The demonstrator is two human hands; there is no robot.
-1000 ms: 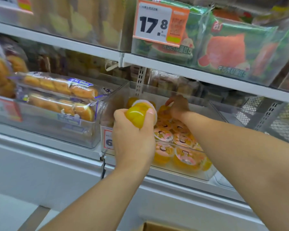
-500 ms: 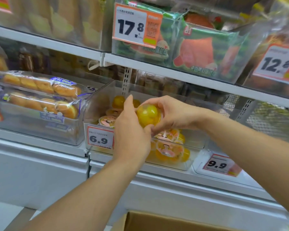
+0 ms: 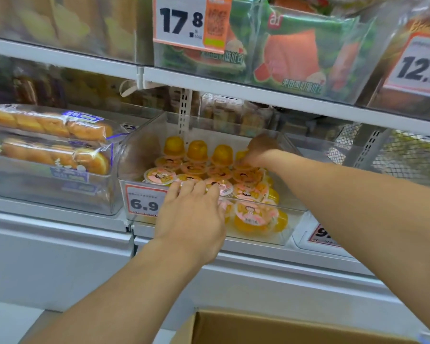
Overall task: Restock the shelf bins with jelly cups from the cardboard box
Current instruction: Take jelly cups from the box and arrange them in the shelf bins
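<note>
right hand [image 3: 260, 151] is deep at the back right corner of the clear bin [image 3: 287, 145], fingers curled down over a jelly cup [image 3: 242, 155] in the back row, though i can't tell how firmly it holds it. left hand [image 3: 190, 219] lies flat, fingers straight, over the bin's front edge and holds nothing. tip: seat that cup upside down like its row mates, snug beside them. the cardboard box [image 3: 258, 327] waits below.

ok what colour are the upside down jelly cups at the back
Translucent orange-yellow jelly cups, clearest in the head view.
</note>
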